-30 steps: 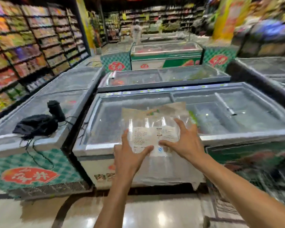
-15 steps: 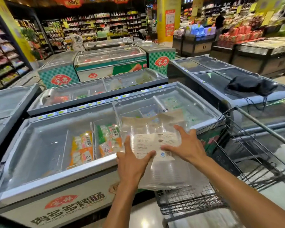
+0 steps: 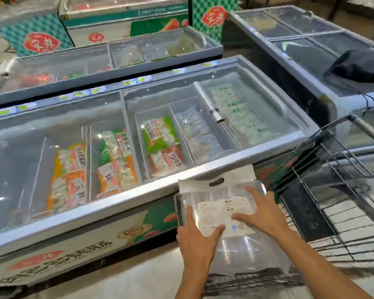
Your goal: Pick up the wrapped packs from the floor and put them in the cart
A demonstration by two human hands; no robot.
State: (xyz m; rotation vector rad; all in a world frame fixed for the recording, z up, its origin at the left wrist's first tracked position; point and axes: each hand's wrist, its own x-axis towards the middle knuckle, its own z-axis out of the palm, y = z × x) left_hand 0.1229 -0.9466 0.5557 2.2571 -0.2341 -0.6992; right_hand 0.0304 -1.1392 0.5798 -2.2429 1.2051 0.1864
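Observation:
I hold one wrapped pack (image 3: 219, 212) in front of me with both hands. It is a clear plastic pack with a white printed label and a white top strip with a handle slot. My left hand (image 3: 195, 238) grips its left edge, thumb across the label. My right hand (image 3: 260, 210) lies spread on its right side. The pack hangs over the near left corner of the wire shopping cart (image 3: 337, 212), which stands at the right. The lower part of the pack hides the cart's rim.
A long chest freezer (image 3: 121, 203) with glass lids and colourful frozen packs stands directly ahead, against the cart. More freezers stand behind and to the right; a black bag (image 3: 358, 67) lies on the right one. Pale floor shows below.
My view has swung right and tilted down. The pack, held by both hands throughout, has come lower and now hangs over the cart's corner.

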